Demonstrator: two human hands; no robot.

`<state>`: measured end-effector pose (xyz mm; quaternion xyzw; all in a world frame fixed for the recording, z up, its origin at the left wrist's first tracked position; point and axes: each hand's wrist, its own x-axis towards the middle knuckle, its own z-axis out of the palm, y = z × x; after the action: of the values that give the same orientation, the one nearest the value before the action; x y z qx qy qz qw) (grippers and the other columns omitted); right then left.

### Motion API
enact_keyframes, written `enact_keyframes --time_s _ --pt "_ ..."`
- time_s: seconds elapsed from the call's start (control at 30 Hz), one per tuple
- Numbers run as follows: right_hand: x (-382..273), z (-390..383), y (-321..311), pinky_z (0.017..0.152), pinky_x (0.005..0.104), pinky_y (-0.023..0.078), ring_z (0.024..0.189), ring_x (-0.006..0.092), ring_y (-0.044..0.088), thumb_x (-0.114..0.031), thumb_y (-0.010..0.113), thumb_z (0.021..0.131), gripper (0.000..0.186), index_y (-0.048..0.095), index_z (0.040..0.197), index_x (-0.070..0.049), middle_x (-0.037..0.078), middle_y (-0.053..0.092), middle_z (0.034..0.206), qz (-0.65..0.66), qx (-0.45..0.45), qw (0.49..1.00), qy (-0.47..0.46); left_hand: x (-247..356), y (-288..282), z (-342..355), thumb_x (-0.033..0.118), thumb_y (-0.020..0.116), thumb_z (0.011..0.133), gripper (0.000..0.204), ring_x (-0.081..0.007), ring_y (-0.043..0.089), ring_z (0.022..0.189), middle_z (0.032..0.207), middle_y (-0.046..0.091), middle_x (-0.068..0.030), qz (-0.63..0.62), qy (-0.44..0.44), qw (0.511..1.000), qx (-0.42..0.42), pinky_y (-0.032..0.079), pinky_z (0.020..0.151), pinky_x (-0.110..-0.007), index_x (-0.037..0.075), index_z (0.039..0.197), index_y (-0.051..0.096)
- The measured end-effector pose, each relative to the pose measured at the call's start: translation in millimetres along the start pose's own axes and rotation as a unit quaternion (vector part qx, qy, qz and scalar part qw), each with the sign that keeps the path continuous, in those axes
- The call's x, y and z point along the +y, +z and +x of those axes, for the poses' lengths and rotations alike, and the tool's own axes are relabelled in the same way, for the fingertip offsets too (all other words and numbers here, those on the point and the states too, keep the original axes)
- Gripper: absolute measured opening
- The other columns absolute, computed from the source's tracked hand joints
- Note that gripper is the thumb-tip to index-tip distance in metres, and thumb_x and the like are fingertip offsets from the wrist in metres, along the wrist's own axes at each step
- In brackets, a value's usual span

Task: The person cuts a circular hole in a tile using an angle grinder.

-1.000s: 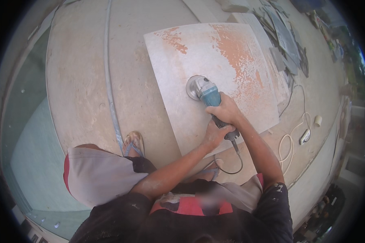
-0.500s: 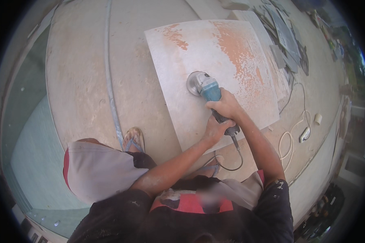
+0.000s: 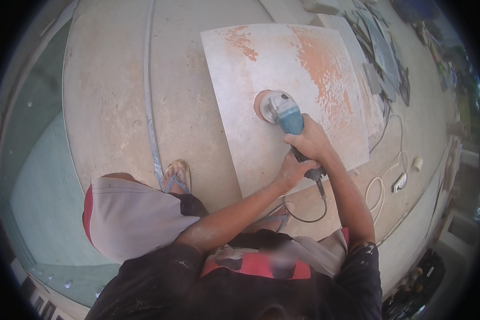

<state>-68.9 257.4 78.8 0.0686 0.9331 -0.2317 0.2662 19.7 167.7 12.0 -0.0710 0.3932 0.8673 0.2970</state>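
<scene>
Both my hands grip an angle grinder (image 3: 289,116) with a blue-green body, a grey metal head and a dark rear handle. My right hand (image 3: 310,140) is wrapped round the body behind the head. Closer to me, my left hand (image 3: 295,169) closes round the dark rear end, where the black cord comes out. The grinder's round disc (image 3: 260,105) is over a large pale panel (image 3: 240,128), at its left part; whether the whole disc touches is hard to see. Orange-brown patches (image 3: 317,61) mark the panel's far and right areas.
A white extension cord (image 3: 380,194) with a socket block (image 3: 399,182) lies right of the panel. Beyond it are stacked flat offcuts (image 3: 381,53). A grey hose or pipe (image 3: 148,96) runs along the concrete floor at left. My sandalled foot (image 3: 176,177) stands near the panel's edge.
The grinder's head has tilted, so more of the orange-brown disc shows at its left. Panel, floor and grinder all sit slightly farther right in the view. Both hands keep their grip.
</scene>
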Motion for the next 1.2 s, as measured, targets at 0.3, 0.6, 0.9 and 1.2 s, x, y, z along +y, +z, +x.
enact_keyframes --time_s 0.3,0.6,0.9,1.2 --pt "-12 0 1 0.092 0.0506 0.054 0.103 0.0465 0.07 -0.036 0.075 0.07 0.07 0.056 0.121 0.008 0.032 0.07 0.106 -0.066 -0.003 0.998 0.007 3 2 -3 0.016 0.071 0.086 0.049 -0.0171 0.07 0.101 0.114 0.068 -0.0072 -0.042 -0.012 0.999 -0.005 0.061 0.079 -0.033 0.004 0.132 0.057" --pt "-22 1 -1 0.089 0.0513 0.054 0.102 0.0488 0.069 -0.035 0.076 0.068 0.074 0.056 0.122 0.011 0.035 0.069 0.104 -0.087 -0.016 0.996 0.013 -1 -2 -1 0.017 0.07 0.088 0.043 -0.0184 0.071 0.096 0.11 0.069 -0.0088 -0.049 -0.022 0.999 -0.004 0.061 0.077 -0.034 0.001 0.126 0.06" --pt "-21 4 1 0.09 0.0513 0.054 0.102 0.0488 0.069 -0.034 0.076 0.068 0.073 0.056 0.121 0.012 0.035 0.069 0.105 -0.086 -0.011 0.996 0.007 -4 -5 2 0.017 0.069 0.088 0.041 -0.0186 0.072 0.092 0.106 0.069 -0.0084 -0.039 -0.01 0.999 -0.007 0.062 0.076 -0.035 0.001 0.125 0.061" --pt "-25 3 0 0.09 0.0504 0.054 0.103 0.048 0.069 -0.034 0.076 0.069 0.072 0.056 0.122 0.011 0.035 0.069 0.106 -0.08 -0.02 0.996 0.02 -3 -6 2 0.015 0.069 0.087 0.041 -0.0191 0.072 0.095 0.109 0.069 -0.0093 -0.055 -0.012 0.998 -0.01 0.063 0.077 -0.035 0.001 0.125 0.061"
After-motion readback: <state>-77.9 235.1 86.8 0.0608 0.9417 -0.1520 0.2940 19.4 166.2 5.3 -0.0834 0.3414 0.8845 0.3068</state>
